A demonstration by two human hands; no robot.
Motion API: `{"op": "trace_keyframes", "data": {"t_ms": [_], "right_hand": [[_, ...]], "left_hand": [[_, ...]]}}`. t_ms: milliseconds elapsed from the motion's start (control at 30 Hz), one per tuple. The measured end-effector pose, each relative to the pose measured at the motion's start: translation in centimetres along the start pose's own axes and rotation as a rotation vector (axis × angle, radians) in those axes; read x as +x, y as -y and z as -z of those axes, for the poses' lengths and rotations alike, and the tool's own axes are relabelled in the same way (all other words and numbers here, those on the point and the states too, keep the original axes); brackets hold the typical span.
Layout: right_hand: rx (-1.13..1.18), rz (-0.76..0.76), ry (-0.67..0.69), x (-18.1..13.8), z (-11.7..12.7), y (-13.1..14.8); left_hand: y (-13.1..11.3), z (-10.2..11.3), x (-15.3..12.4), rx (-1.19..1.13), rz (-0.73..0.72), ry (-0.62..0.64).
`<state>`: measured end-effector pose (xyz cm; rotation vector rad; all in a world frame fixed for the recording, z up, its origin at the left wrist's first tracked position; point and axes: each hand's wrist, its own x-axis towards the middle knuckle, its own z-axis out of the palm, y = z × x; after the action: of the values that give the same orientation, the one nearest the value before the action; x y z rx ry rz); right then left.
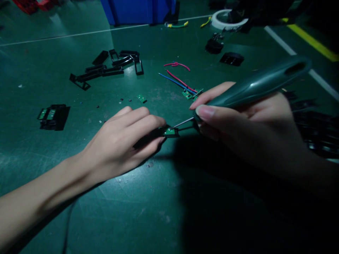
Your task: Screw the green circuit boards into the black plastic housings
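Note:
My left hand (127, 134) rests on the green surface, its fingers closed around a small green circuit board (170, 132) with a dark edge; much of what it grips is hidden under the fingers. In my right hand (238, 120) is a screwdriver (259, 84) with a thick dark green handle that has a hole near its end. Its thin metal shaft slants down to the left, and the tip meets the board beside my left fingertips. Just beyond my right fingers lie more small boards (188, 94) with red and blue wires (176, 81).
Several black plastic frames (106, 67) lie scattered at the back left. A black housing with green boards (51, 116) sits at far left. Behind stand a blue bin (140, 12) and a white ring (215, 23). Dark parts (317, 123) are heaped at right.

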<state>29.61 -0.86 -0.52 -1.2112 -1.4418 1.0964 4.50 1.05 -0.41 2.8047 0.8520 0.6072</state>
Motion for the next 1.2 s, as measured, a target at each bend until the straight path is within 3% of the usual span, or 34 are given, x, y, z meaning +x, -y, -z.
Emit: {"op": "trace_keyframes", "data": {"t_ms": [233, 1200], "right_hand": [[-0.065, 0.069, -0.018, -0.21, -0.06, 0.09], [-0.066, 0.066, -0.017, -0.39, 0.04, 0.19]], "left_hand": [[0.09, 0.02, -0.27, -0.047, -0.023, 0.027], [0.14, 0.1, -0.36, -0.096, -0.007, 0.049]]}}
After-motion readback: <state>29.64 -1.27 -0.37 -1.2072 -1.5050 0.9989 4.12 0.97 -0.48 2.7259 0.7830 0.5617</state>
